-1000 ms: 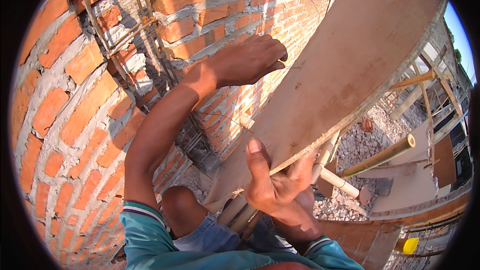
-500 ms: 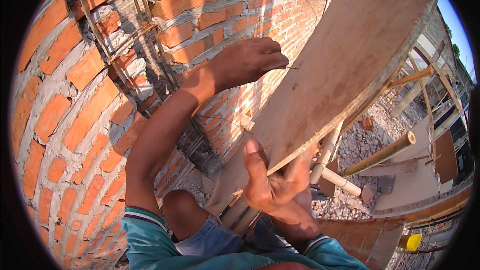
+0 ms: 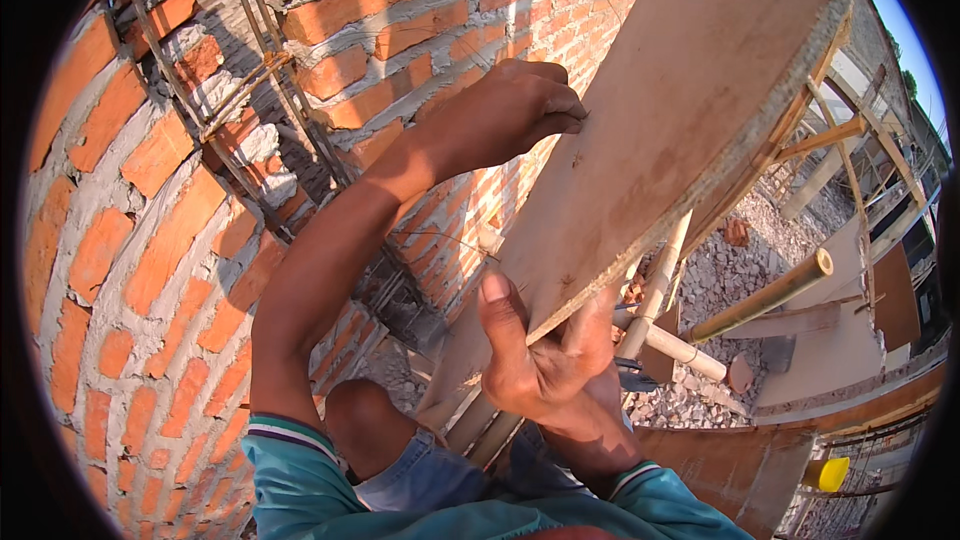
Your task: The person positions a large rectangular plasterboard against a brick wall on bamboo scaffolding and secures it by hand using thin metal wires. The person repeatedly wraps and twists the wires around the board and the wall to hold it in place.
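A long, wide wooden board [image 3: 690,110] leans up from between my knees toward the upper right. My left hand [image 3: 520,112] is raised at its left side, fingers pinched together on a thin dark wire at the board's face; most of the wire is hidden by the fingers. My right hand [image 3: 550,355] grips the board's lower right edge, thumb on the near face and the other fingers behind. Another thin wire [image 3: 440,234] sticks out between the wall and the board, below my left forearm.
A brick wall [image 3: 160,240] with rough mortar fills the left. Steel bars [image 3: 265,60] rise in a gap in it. Bamboo poles [image 3: 765,295], broken rubble [image 3: 700,395] and wooden planks lie to the right. A yellow-ended pipe [image 3: 828,474] shows at lower right.
My left hand has moved slightly right and its fingertips now meet the board's face. The view has shifted a little; my right hand keeps its grip on the board.
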Demonstrator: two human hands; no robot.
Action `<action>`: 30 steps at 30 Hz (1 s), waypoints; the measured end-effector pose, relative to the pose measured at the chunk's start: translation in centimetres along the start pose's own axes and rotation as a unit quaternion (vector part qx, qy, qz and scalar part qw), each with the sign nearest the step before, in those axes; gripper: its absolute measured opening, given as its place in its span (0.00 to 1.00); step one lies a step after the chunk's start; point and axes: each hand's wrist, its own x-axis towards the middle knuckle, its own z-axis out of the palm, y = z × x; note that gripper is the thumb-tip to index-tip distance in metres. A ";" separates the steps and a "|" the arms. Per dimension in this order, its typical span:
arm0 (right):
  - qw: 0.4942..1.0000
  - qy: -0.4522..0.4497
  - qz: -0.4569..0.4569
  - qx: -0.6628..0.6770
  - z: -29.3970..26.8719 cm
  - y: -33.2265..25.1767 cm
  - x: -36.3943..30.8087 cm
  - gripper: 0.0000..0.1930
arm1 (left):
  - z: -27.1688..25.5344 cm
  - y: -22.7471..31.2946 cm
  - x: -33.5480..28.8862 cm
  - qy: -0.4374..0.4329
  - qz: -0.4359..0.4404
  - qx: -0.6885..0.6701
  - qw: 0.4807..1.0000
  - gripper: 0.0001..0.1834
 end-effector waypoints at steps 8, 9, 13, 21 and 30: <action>0.998 -0.009 -0.018 -0.058 -0.9 -0.3 0.3 0.38 | -3.7 -3.2 -2.2 0.024 0.035 0.359 0.933 0.34; 0.999 -0.013 -0.015 -0.042 -0.9 -0.3 0.4 0.38 | -4.3 -3.8 -2.3 0.047 0.044 0.405 0.912 0.27; 0.998 -0.007 -0.023 -0.055 -0.9 -0.1 0.5 0.38 | -5.7 -5.4 -2.5 -0.096 -0.129 0.197 0.967 0.19; 0.998 0.005 -0.044 -0.048 -1.1 0.1 0.5 0.39 | -5.7 -7.5 -3.3 -0.030 0.089 0.248 0.964 0.20; 0.991 0.035 -0.126 0.038 -0.3 1.8 1.7 0.41 | -4.9 -7.5 -5.5 -0.018 -0.089 0.261 0.961 0.19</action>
